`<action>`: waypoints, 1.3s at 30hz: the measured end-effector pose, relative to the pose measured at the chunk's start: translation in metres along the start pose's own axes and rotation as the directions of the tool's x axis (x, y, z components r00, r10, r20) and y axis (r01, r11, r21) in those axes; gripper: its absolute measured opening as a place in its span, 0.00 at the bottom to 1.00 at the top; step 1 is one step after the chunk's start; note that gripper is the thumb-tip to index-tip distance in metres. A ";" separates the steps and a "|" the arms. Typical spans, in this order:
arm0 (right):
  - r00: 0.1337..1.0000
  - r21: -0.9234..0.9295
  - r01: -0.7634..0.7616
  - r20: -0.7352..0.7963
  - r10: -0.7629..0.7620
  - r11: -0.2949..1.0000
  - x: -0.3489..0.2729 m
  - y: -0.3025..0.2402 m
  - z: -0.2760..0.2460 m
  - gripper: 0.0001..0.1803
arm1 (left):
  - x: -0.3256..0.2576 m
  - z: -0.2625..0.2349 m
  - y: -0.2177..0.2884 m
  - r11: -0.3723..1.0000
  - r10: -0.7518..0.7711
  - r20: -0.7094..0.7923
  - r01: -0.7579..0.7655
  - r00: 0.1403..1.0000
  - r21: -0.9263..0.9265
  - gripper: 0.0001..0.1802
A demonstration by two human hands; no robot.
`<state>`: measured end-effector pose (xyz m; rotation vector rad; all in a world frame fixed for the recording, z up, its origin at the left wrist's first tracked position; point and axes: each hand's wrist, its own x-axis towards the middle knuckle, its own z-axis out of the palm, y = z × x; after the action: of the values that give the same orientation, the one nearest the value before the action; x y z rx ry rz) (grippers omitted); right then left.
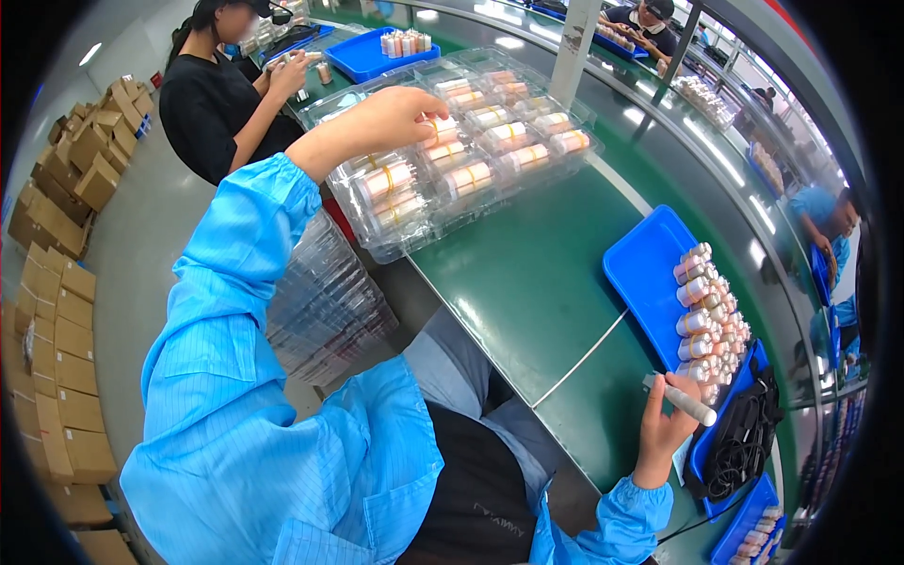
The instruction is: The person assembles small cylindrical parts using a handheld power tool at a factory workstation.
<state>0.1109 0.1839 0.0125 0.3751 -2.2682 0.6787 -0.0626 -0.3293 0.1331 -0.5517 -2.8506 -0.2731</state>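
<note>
My left hand (400, 121) reaches over a clear plastic tray (377, 247), its fingers curled on a bundle of white and pink cylinders (441, 134) in a compartment. More such bundles (469, 179), tied with yellow bands, lie in the neighbouring compartments. Low on the right, my right hand (659, 438) grips a pale slim cylinder (689, 405) between thumb and fingers; its exact kind is unclear. Just beyond it is a blue tray (650, 259) with several small white and pink cylinders (702, 320) stacked along its right side.
The green tabletop (518, 282) runs diagonally. Black cables (744, 438) lie in another blue tray beside my right hand. Stacked clear trays (330, 292) stand below the table's left edge. A person in black (212, 104) works at the far left. Cardboard boxes (71, 348) line the floor.
</note>
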 end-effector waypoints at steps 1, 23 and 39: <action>1.000 -0.001 0.015 0.005 -0.015 1.000 0.001 -0.002 0.000 0.08 | -0.005 0.001 0.004 0.999 0.013 -0.034 -0.012 0.999 0.046 0.21; 0.999 -0.057 0.047 0.002 -0.047 0.997 0.001 0.000 0.002 0.09 | 0.001 -0.001 0.005 0.957 0.036 -0.052 -0.020 0.998 0.288 0.17; 0.999 -0.041 0.044 0.030 -0.043 0.998 0.000 0.002 0.007 0.08 | -0.007 -0.001 -0.025 0.889 -0.246 -0.013 0.221 0.969 -0.401 0.17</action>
<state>0.1059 0.1820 0.0078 0.4154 -2.2916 0.6064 -0.0658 -0.3548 0.1291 -0.2546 -2.8046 -0.9110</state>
